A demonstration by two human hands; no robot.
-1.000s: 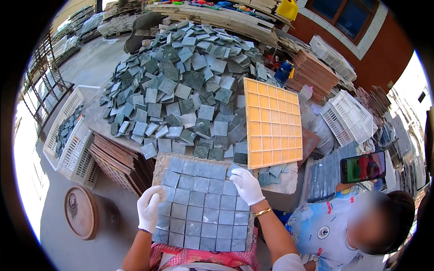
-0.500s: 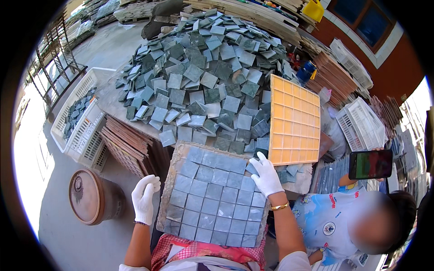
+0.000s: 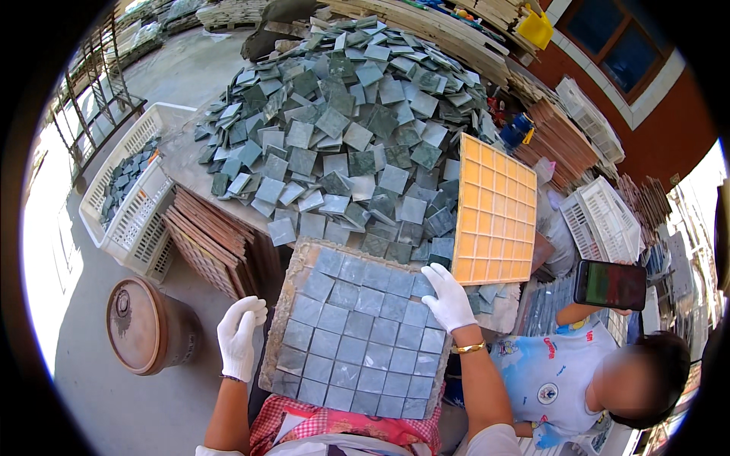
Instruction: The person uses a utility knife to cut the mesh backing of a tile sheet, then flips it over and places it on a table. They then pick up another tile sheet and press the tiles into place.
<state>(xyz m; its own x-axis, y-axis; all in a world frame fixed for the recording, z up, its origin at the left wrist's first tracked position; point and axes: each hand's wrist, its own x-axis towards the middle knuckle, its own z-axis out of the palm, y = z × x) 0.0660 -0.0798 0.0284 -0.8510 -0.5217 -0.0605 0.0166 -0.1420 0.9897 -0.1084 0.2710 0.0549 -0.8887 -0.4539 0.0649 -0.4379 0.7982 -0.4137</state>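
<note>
A square board rests at my lap, tilted slightly, with grey-green stone tiles laid on it in close rows. My right hand, in a white glove, is at the board's far right corner, its fingers closed at the edge of a stone tile there. The fingers partly hide that corner. My left hand, also gloved, is raised beside the board's left edge without touching it. Its fingers are loosely bent, the thumb stands apart, and I see nothing in it.
Beyond the board rises a large heap of loose tiles. An orange gridded tray leans at its right. Left are stacked brown trays, a white crate and a lidded bucket. A person holding a phone is close on my right.
The stone tile at my right fingers has come down flat into the board's far right corner. My left hand has barely moved. The person's phone has shifted left and slightly down.
</note>
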